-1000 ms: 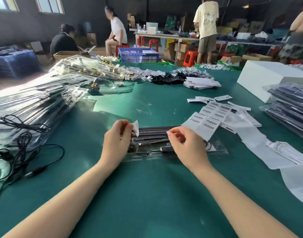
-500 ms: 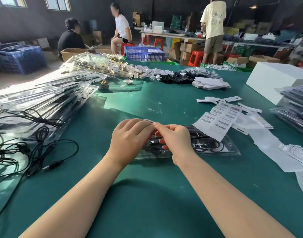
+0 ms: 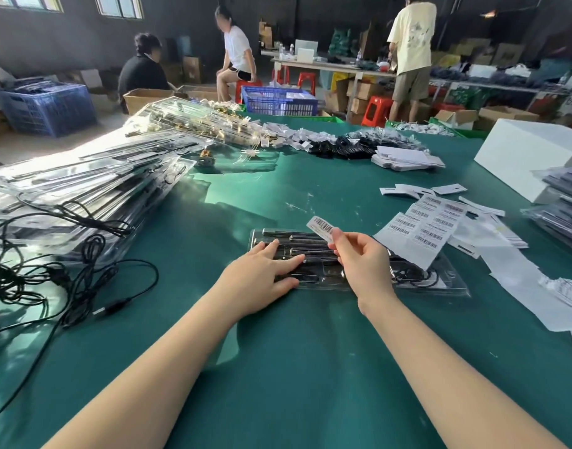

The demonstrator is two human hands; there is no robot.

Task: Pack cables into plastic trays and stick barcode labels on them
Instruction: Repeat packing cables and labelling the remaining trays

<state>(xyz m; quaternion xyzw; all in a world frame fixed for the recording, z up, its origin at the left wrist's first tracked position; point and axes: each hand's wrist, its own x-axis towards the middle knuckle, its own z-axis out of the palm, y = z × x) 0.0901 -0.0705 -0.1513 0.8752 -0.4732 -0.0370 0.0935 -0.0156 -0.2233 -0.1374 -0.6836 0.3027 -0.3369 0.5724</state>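
A clear plastic tray point(image 3: 440, 285) with a black cable packed in it lies flat on the green table in front of me. My left hand point(image 3: 262, 278) rests flat on the tray's left part, fingers straight. My right hand point(image 3: 362, 264) is over the tray's middle and pinches a white barcode label point(image 3: 320, 227) between thumb and fingers, held up above the tray's far edge. A sheet of barcode labels point(image 3: 424, 226) lies just right of the tray, partly over its far right corner.
Stacked clear trays point(image 3: 83, 192) and loose black cables point(image 3: 51, 270) fill the left side. Label backing paper point(image 3: 521, 280) and packed trays point(image 3: 563, 212) lie at the right, with a white box point(image 3: 521, 150) behind. Several people work beyond the table.
The label went from my left hand to my right hand, which now holds it up. My left hand dropped flat onto the tray's left part.
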